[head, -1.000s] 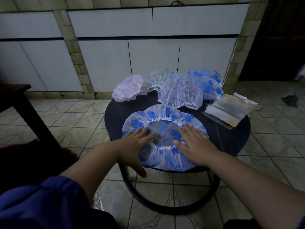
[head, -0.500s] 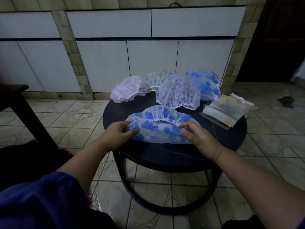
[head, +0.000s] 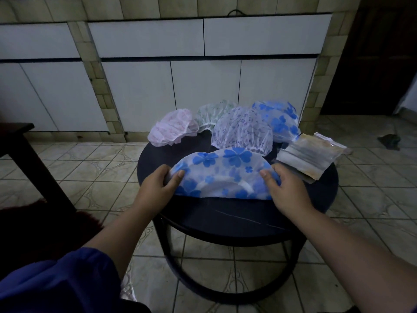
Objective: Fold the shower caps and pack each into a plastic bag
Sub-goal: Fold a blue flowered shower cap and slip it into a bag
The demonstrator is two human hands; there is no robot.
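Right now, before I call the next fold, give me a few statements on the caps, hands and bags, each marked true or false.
1. Both hands, left hand and right hand, grip the blue-flowered cap. True.
2. That cap lies spread open as a full circle. False: it is folded in half.
3. Four other caps sit behind it on the round table. True.
4. The stack of plastic bags lies at the table's left. False: at its right.

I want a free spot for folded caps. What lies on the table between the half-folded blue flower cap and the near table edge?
Head view: that stretch of the dark round table is bare below the blue flower shower cap.
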